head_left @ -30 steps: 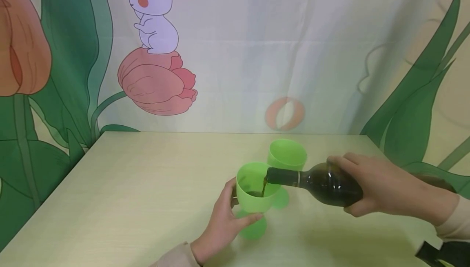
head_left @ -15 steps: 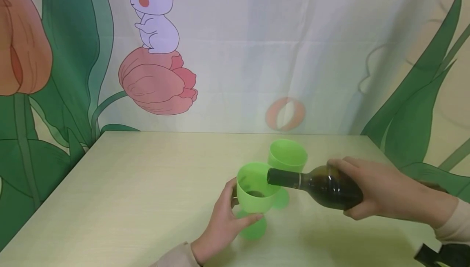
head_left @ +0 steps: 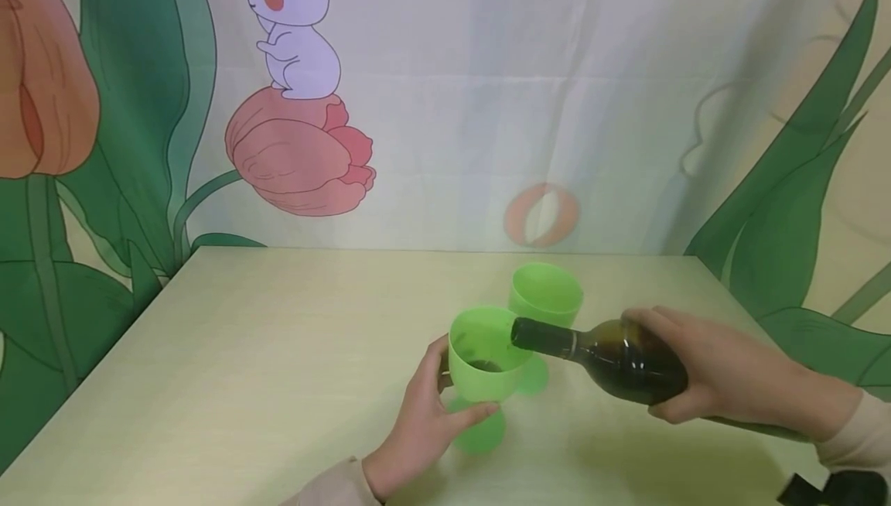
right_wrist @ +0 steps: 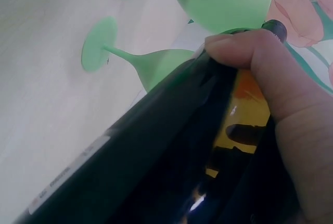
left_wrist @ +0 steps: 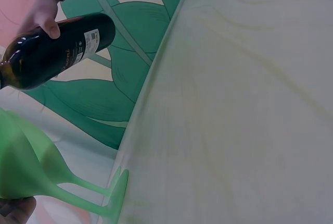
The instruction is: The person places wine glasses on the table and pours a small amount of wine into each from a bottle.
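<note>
My left hand (head_left: 428, 417) curls round the bowl of a light green wine goblet (head_left: 480, 390), whose foot stands on the table. A little dark liquid (head_left: 485, 365) lies in its bottom. In my right hand (head_left: 724, 374) I grip a dark wine bottle (head_left: 629, 367), tilted with its mouth at the goblet's right rim; no stream comes out. The right wrist view shows the thumb (right_wrist: 229, 49) across the bottle's body. A white label (left_wrist: 91, 40) shows on the bottle in the left wrist view.
Just behind the held goblet stands a second light green goblet (head_left: 546, 293). Both are on a pale table (head_left: 292, 351). A printed cloth (head_left: 431, 104) with tulips and a rabbit hangs along the table's back edge.
One second ago dark liquid ran from the bottle into the goblet; the stream has stopped. My right hand has lowered the bottle's body slightly, and its mouth has shifted a little right.
</note>
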### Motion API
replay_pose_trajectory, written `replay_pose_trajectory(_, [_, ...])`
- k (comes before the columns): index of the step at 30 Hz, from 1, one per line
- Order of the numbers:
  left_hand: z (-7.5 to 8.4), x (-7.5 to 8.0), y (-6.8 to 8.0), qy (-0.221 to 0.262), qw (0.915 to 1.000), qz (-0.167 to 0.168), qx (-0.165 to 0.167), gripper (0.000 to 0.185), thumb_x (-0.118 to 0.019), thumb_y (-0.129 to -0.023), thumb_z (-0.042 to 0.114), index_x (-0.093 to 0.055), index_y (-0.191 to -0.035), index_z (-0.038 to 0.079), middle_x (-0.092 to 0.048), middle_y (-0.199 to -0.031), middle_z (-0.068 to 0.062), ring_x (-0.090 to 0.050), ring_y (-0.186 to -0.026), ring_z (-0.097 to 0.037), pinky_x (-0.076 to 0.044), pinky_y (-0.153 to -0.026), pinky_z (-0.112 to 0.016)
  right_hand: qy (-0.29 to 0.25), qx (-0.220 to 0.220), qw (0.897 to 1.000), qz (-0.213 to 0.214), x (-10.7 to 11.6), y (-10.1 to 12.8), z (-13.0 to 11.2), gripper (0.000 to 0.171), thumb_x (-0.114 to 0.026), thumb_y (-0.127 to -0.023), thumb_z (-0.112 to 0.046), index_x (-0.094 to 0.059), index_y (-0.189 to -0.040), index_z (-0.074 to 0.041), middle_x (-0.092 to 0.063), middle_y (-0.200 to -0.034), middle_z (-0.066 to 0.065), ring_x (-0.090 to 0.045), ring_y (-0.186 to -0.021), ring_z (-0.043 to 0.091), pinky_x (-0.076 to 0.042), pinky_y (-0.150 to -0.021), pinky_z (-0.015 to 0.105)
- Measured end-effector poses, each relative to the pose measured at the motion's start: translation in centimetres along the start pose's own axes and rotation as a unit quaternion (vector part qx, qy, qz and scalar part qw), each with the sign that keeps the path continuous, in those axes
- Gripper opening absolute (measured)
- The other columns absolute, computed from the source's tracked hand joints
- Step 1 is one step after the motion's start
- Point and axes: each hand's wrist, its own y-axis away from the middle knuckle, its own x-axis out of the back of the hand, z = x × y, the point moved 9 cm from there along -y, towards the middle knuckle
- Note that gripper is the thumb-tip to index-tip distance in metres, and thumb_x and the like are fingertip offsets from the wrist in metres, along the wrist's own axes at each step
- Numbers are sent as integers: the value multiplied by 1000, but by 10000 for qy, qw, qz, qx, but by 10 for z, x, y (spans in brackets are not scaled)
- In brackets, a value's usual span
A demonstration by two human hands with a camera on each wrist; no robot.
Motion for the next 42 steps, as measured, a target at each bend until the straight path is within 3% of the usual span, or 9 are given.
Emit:
replay_pose_trajectory(14, [1,1,-1,-12,10000,59,35,84,-83,-74,23,-35,-143,21,-51,-133,1,-52,-118,-20,-49,-100,-30,-219,-151,9996,-45,-8,7,9,78,-88,-54,-35,-50,-120,-18,-53,-97,-17,-49,-83,-5,-47,-66,19])
replay_pose_trajectory(24, [0,1,-2,-11,10000,50,44,84,-83,-74,23,-34,-143,21,-51,-133,1,-52,-118,-20,-49,-100,-30,-204,-68,9996,199,-8,11,7,78,-89,-52,-35,-51,-119,-20,-52,-94,-19,-48,-82,-7,-47,-66,19])
replay_pose_trajectory(42, [1,2,-1,27,9999,147,45,86,-83,-72,19,-35,-143,20,-50,-134,3,-52,-119,-18,-49,-100,-29,-328,-368,9988,39,-20,21,17,86,-89,-54,-40,-49,-125,-12,-57,-101,-14,-51,-86,-5,-49,-68,20])
